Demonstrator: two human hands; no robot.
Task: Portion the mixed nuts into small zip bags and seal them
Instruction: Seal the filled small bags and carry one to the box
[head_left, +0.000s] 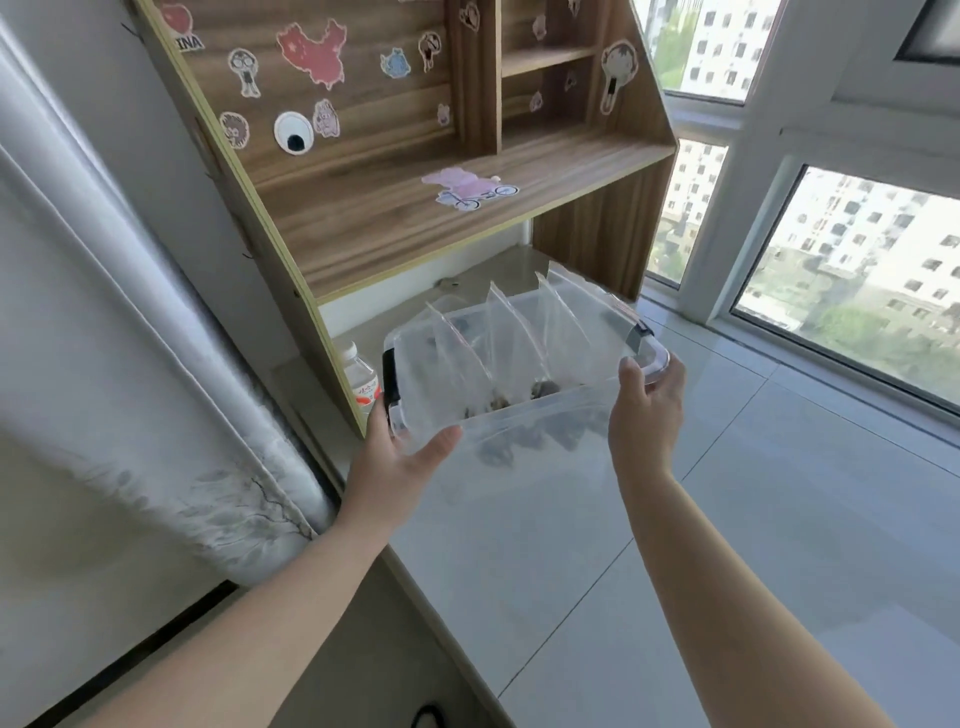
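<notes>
Sticker-covered shelf (395, 208) and bright windows behind; both hands, left (400, 447) and right (647, 410), grip a clear tub (519, 410) held in the air, zip bags (514, 343) of nuts standing inside. Tilt it and they could spill out.

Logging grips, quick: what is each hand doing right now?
Left hand: grips the clear bin's left end.
Right hand: grips the bin's right end.
</notes>
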